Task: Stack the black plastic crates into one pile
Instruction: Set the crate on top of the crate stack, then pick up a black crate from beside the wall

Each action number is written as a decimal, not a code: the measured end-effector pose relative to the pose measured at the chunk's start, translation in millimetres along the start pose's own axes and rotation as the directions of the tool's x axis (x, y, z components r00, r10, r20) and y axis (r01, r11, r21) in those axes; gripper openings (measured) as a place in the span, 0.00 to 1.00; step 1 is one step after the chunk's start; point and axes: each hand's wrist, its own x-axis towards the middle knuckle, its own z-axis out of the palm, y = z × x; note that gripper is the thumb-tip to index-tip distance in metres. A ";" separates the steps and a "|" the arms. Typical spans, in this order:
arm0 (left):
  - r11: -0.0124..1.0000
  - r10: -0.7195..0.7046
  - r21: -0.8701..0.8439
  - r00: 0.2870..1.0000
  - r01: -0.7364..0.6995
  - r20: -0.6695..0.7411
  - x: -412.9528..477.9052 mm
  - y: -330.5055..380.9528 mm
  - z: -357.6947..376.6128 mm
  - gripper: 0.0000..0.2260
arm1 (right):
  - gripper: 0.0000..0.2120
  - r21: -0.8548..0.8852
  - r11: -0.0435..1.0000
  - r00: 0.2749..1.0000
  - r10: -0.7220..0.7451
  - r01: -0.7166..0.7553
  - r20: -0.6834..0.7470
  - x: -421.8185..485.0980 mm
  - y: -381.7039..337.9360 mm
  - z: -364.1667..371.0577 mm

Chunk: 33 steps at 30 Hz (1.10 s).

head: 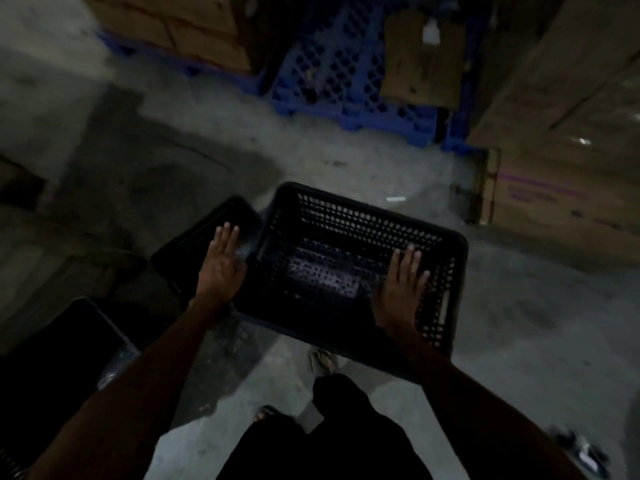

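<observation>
A black perforated plastic crate (pixel 363 216) stands open side up in front of me, seemingly on top of others. My right hand (pixel 401 289) hovers flat over its near right part, fingers spread, holding nothing. My left hand (pixel 221 258) is stretched out flat just left of the crate's rim, fingers apart and empty. Behind that hand a second black crate (pixel 204 237) lies tilted on the floor. A third dark crate (pixel 69 344) sits at the lower left, mostly in shadow.
A blue plastic pallet (pixel 346 81) lies ahead on the concrete floor with a cardboard sheet (pixel 422 57) on it. Stacked cardboard boxes (pixel 561 98) rise on the right, more boxes (pixel 180 26) at the back left. My legs and sandalled feet (pixel 322 362) are below.
</observation>
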 end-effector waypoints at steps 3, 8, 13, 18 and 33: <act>0.977 -0.202 -0.082 0.976 0.195 -0.077 -49.2 -46.0 -28.1 0.33 | 0.34 0.111 0.959 0.965 -0.261 0.261 -0.015 10.8 -101.6 -11.3; 0.815 -0.574 -0.240 0.792 0.528 -0.209 -152.9 -142.0 -59.6 0.31 | 0.33 0.157 0.731 0.743 -0.668 0.665 -0.034 -32.3 -258.1 -6.5; 0.555 -0.830 -0.399 0.521 0.730 -0.201 -305.0 -234.7 -52.7 0.30 | 0.34 0.252 0.492 0.471 -0.871 0.834 0.140 -125.1 -363.2 35.9; 0.280 -0.954 -0.549 0.289 0.787 -0.072 -424.2 -313.7 -15.0 0.27 | 0.34 0.257 0.480 0.388 -0.858 0.839 0.336 -195.7 -419.9 98.8; 0.053 -0.944 -0.592 0.233 0.804 0.232 -464.0 -621.7 121.2 0.33 | 0.39 0.024 0.887 0.699 -0.380 0.462 0.606 -194.4 -561.6 350.9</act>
